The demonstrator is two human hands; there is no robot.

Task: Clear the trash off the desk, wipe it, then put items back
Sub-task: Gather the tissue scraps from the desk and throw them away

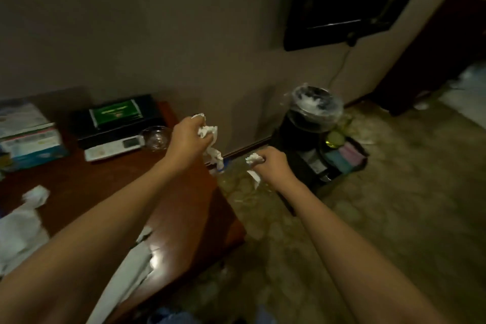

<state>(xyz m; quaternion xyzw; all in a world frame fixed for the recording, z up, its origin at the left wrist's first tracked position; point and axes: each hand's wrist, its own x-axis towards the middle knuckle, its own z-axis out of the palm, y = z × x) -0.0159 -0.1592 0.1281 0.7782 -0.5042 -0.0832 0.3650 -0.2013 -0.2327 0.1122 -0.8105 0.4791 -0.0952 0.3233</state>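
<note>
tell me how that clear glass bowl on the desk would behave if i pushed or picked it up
The glass bowl is probably rigid and breakable, since it looks like clear glass. It would likely slide rather than tip on the polished desk, being low and wide. It sits near the desk's edge, so a hard push might send it off.

One head view looks forward and down, close over the desk (110, 187) corner toward the wall (157, 34)

Both arms outstretched, left hand (190, 137) fisted, right hand (272, 166) fisted, fingers curled
</note>
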